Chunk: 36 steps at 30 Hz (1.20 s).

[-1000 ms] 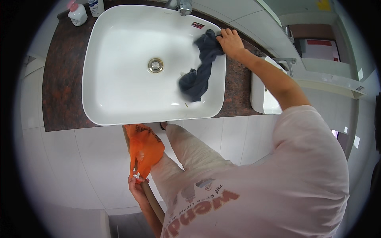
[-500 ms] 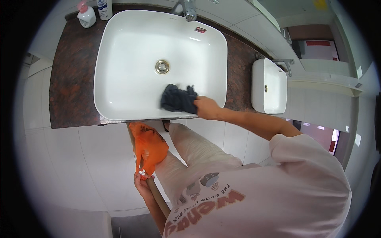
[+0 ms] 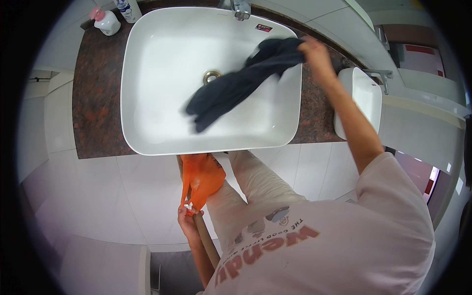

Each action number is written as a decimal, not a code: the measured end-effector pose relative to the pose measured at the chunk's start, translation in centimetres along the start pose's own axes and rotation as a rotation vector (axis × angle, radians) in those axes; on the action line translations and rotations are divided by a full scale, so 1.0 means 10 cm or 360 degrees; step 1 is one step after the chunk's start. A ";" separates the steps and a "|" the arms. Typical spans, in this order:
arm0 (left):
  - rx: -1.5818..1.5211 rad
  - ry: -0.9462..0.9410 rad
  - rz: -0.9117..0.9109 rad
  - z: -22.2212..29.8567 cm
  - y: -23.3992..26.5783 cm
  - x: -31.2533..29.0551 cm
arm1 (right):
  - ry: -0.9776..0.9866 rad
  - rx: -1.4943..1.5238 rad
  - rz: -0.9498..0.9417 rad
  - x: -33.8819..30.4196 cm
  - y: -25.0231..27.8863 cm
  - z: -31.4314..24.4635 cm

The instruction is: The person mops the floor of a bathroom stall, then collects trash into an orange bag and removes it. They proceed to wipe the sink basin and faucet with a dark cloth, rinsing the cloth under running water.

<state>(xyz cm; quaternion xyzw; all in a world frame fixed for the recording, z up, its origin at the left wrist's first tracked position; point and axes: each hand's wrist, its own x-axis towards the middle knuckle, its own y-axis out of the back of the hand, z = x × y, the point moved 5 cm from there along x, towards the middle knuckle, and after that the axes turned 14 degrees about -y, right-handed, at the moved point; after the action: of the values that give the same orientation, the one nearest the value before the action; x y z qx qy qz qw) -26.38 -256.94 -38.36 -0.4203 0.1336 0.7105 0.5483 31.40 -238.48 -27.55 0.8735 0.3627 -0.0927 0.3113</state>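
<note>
My right hand (image 3: 317,58) is raised over the right rim of the white sink (image 3: 152,88). Its fingers are closed on one end of a dark navy cloth (image 3: 241,81). From there the cloth stretches down and leftward across the basin, its lower end blurred by motion, and it covers part of the round drain (image 3: 211,77). Below the counter, my left hand (image 3: 189,222) grips the gathered handles of an orange plastic bag (image 3: 201,179), which hangs by my leg. A long tan strip (image 3: 207,242) runs along my left forearm; whether it is held cannot be made out.
The sink sits on a reddish-brown stone counter (image 3: 96,98) beneath a chrome faucet (image 3: 241,10). A pump bottle with a pink top (image 3: 106,22) and a white bottle (image 3: 129,11) stand at the back left. On the right is a smaller white basin (image 3: 361,101).
My right hand has lifted up and right from the sink's front edge. The cloth, bunched before, is now drawn out long over the basin. My left hand still holds the bag.
</note>
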 end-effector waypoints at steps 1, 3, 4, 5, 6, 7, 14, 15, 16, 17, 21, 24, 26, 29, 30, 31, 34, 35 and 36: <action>-0.0002 0.0012 0.0017 0.00 -0.01 -0.01 | 0.0131 0.0098 -0.0219 -0.05 0.14 -0.26; 0.0026 -0.0013 -0.0012 0.03 -0.06 0.01 | 0.0420 -0.0493 -0.0358 -0.23 0.20 -0.37; 0.0042 -0.0017 -0.0016 0.03 -0.07 0.01 | 0.0651 -0.0888 -0.0444 -0.36 0.09 -0.30; 0.0060 -0.0020 -0.0021 0.04 -0.07 0.00 | 0.0880 -0.1283 -0.0530 -0.50 -0.03 -0.19; 0.0062 -0.0008 -0.0027 0.02 -0.08 0.00 | 0.1108 -0.1489 -0.0650 -0.64 -0.15 0.01; 0.0065 0.0005 -0.0036 0.03 -0.08 0.01 | 0.1333 -0.1693 -0.0771 -0.79 -0.26 0.34; 0.0091 0.0020 -0.0008 0.02 -0.01 -0.04 | 0.0315 -0.1428 -0.1134 -1.96 -0.41 1.27; 0.0092 0.0008 -0.0034 0.01 -0.05 0.00 | -0.0107 -0.0977 -0.1208 -2.04 -0.55 1.17; 0.0049 0.0045 0.0001 0.00 -0.04 0.00 | -0.0031 -0.0845 -0.1180 -2.18 -0.75 1.01; 0.0087 0.0046 -0.0008 0.01 -0.07 0.00 | 0.0037 -0.0711 -0.1156 -2.28 -0.85 0.92; 0.0101 0.0039 -0.0093 0.06 -0.13 0.03 | 0.0436 -0.1494 -0.1285 -2.03 -0.51 1.14; 0.0088 0.0008 -0.0074 0.05 -0.10 -0.04 | 0.1091 -0.1951 -0.1120 -1.73 0.11 1.15; 0.0105 0.0004 -0.0094 0.08 -0.13 -0.01 | 0.1391 -0.2565 -0.1155 -1.41 0.15 0.83; 0.0070 0.0044 -0.0102 0.04 -0.05 0.01 | 0.1717 -0.2317 -0.0228 -0.63 0.18 0.61; 0.0081 0.0030 -0.0074 0.03 -0.03 0.01 | 0.1712 -0.2372 -0.0215 -0.70 0.11 0.71; 0.0088 0.0021 -0.0046 0.02 -0.03 0.01 | 0.1707 -0.2432 -0.0204 -0.89 0.04 0.76; 0.0071 0.0037 -0.0080 -0.01 0.03 0.03 | 0.0878 -0.2682 -0.0893 -1.74 -0.26 1.14; 0.0049 0.0025 -0.0092 -0.03 0.04 0.02 | 0.0793 -0.2338 -0.0860 -1.92 -0.36 1.31; 0.0037 0.0028 -0.0076 -0.05 0.06 0.03 | 0.0585 -0.1975 -0.0850 -1.97 -0.47 1.26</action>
<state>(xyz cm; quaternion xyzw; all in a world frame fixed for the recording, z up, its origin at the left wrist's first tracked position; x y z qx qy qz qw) -26.68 -257.28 -39.07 -0.4232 0.1367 0.6920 0.5687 14.75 -254.99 -32.07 0.4170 0.5976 0.2074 0.6527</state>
